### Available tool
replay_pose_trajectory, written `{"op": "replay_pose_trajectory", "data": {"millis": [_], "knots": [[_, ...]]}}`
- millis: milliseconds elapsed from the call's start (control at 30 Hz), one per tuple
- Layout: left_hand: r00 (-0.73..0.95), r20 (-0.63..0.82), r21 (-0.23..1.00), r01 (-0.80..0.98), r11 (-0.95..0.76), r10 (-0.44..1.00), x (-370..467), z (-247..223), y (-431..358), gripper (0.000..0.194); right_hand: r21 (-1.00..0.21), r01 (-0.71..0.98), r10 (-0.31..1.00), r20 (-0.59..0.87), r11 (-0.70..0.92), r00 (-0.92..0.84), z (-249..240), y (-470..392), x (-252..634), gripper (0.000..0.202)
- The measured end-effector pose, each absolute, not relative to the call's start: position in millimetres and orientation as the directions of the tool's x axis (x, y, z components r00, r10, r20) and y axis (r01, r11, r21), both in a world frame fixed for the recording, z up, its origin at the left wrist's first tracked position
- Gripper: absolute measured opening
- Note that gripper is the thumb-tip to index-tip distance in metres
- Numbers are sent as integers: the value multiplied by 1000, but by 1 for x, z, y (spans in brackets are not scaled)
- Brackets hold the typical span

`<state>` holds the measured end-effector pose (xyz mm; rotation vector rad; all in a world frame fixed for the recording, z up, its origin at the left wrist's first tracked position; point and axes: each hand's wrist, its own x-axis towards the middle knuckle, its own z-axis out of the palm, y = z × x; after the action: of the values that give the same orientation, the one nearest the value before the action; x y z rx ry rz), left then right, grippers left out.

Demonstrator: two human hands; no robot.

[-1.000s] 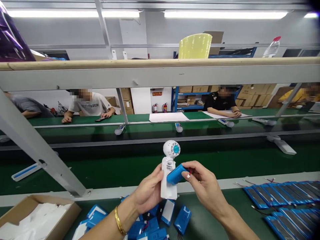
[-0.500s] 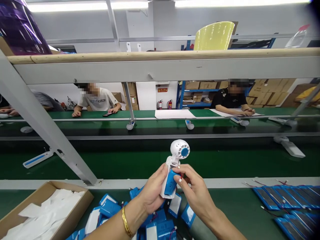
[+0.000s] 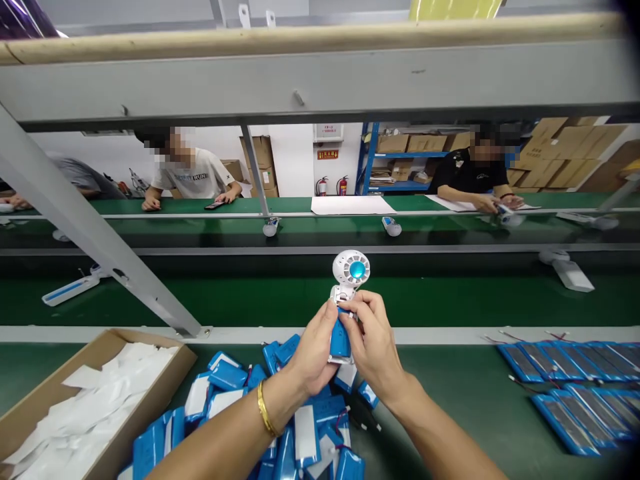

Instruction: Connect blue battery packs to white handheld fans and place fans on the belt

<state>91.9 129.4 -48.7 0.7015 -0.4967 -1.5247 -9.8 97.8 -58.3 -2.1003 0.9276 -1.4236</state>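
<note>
Above the bench my left hand (image 3: pixel 313 350) is closed around the white handle of a handheld fan (image 3: pixel 351 268), its round head upright with a blue centre. A blue battery pack (image 3: pixel 341 340) lies in the open handle. My right hand (image 3: pixel 370 340) is closed at the battery's upper end, thumb and fingertips pinched where handle and head meet. A small white bit shows by the thumb; the wires there are mostly hidden. Beneath my hands is a loose heap of blue battery packs (image 3: pixel 306 433), some with white faces.
A cardboard box (image 3: pixel 187 363) of white slips stands left. Battery packs (image 3: pixel 575 407) lie in rows at right. A slanted metal post (image 3: pixel 145 287) and a crossbar (image 3: pixel 350 80) frame the bench. Beyond, fans (image 3: pixel 391 227) lie on the green belt (image 3: pixel 450 303); people sit opposite.
The view has tipped downward. My right fingers have shifted up to the battery's top end, and the fan's face is turned more toward me. The person at right now holds a fan.
</note>
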Motion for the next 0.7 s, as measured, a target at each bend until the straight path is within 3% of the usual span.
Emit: {"op": "replay_pose_trajectory", "data": {"millis": [133, 267, 367, 467, 600, 700], "knots": [[-33, -145, 725, 677, -129, -989, 96, -49, 125, 31, -718, -277, -769, 588, -639, 251, -63, 89, -9, 20], [-20, -263, 848, 473, -241, -965, 112, -58, 102, 34, -817, -243, -848, 473, -524, 238, -77, 76, -17, 27], [52, -321, 904, 314, -290, -946, 139, -73, 70, 35, -733, -383, -803, 374, -562, 464, -95, 73, -34, 23], [181, -358, 931, 143, -336, -916, 176, -94, 38, 33, -618, -437, -666, 196, -654, 719, -113, 79, -49, 31], [403, -303, 907, -156, -391, -864, 219, -114, 16, 31, -547, -454, -572, 56, -703, 818, -126, 85, -52, 54], [489, -156, 855, -369, -366, -858, 237, -117, 17, 31, -500, -479, -556, 7, -722, 831, -127, 80, -47, 55]]}}
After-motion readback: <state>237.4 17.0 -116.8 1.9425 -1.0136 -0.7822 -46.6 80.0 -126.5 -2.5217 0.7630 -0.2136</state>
